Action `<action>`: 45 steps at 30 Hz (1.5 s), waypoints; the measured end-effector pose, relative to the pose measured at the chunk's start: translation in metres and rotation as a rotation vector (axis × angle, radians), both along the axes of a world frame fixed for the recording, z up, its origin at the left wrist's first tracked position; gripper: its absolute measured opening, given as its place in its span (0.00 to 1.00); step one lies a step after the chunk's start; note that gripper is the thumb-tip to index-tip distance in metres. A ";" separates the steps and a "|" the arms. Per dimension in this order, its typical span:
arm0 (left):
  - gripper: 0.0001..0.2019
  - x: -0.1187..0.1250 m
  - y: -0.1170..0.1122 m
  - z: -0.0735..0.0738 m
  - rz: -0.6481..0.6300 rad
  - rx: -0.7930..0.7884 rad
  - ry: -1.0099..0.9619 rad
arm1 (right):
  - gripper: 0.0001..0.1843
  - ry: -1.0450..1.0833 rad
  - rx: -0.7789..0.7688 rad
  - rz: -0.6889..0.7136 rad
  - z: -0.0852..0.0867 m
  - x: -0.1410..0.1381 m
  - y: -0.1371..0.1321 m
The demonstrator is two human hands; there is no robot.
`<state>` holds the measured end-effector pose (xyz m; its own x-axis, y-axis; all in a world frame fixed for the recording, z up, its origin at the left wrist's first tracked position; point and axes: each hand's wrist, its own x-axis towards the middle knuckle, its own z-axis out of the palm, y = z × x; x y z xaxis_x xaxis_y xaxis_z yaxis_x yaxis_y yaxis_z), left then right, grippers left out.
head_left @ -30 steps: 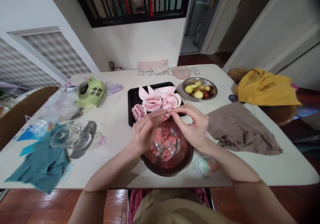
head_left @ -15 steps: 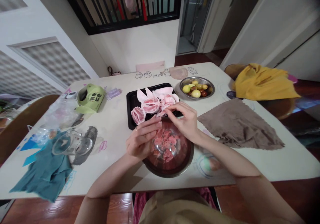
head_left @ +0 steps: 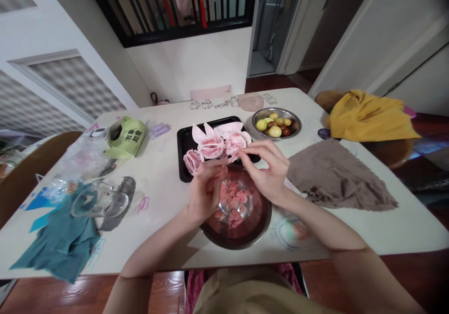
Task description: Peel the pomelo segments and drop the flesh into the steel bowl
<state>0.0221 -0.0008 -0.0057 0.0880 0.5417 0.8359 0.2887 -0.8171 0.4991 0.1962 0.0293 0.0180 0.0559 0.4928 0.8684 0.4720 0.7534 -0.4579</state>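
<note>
My left hand (head_left: 207, 189) is over the left rim of a steel bowl (head_left: 258, 218), its fingers curled and closed on one end of a pink pomelo segment (head_left: 233, 159). Thumb and fingers of my right hand (head_left: 268, 168) pinch that segment's other end, above the bowl's far edge. Loose chunks of red pomelo flesh (head_left: 234, 197) lie in the bowl. Just behind it, a black tray (head_left: 185, 142) carries opened pomelo parts (head_left: 210, 147) and pale pieces of peel (head_left: 228, 129). My fingers partly hide the held segment.
Behind the tray's right side stands a steel bowl of small fruit (head_left: 275, 130). A brown cloth (head_left: 343, 176) lies right. On the left are a glass pitcher (head_left: 101, 202), a teal cloth (head_left: 66, 239), a green carton (head_left: 128, 136) and clear plastic (head_left: 82, 157).
My left hand has turned and its fingers have curled inward from a flatter pose. My right hand has shifted slightly right. The bowl and tray stay in place.
</note>
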 end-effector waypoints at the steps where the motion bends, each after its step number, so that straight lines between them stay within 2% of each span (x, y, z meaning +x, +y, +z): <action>1: 0.15 0.000 -0.001 0.000 0.002 0.047 0.050 | 0.05 -0.015 0.030 -0.023 -0.001 0.000 0.000; 3: 0.17 0.001 -0.003 0.002 0.021 0.102 0.132 | 0.05 -0.035 0.066 -0.037 -0.001 0.000 0.000; 6: 0.17 0.002 -0.003 0.005 0.065 0.072 0.178 | 0.06 -0.016 0.053 -0.003 0.001 -0.002 -0.004; 14: 0.15 -0.003 0.000 0.003 0.141 -0.032 0.028 | 0.05 0.131 -0.218 0.182 0.004 -0.012 -0.018; 19: 0.15 -0.003 0.002 0.001 0.087 -0.026 -0.059 | 0.05 0.162 -0.216 0.162 0.001 -0.012 -0.022; 22: 0.15 -0.003 0.002 0.002 0.092 0.017 -0.061 | 0.07 0.169 -0.138 0.147 0.000 -0.011 -0.023; 26: 0.17 -0.001 0.000 0.003 0.057 -0.012 -0.089 | 0.10 0.170 -0.070 0.199 -0.002 -0.012 -0.026; 33: 0.14 0.003 -0.002 0.001 -0.048 -0.047 -0.250 | 0.05 0.256 -0.281 0.359 0.003 -0.015 -0.038; 41: 0.11 0.009 -0.005 0.008 -0.056 -0.162 -0.349 | 0.04 0.222 -0.291 0.350 0.000 -0.016 -0.032; 45: 0.11 0.008 -0.002 0.013 -0.140 -0.230 -0.373 | 0.04 0.192 -0.296 0.393 -0.003 -0.018 -0.031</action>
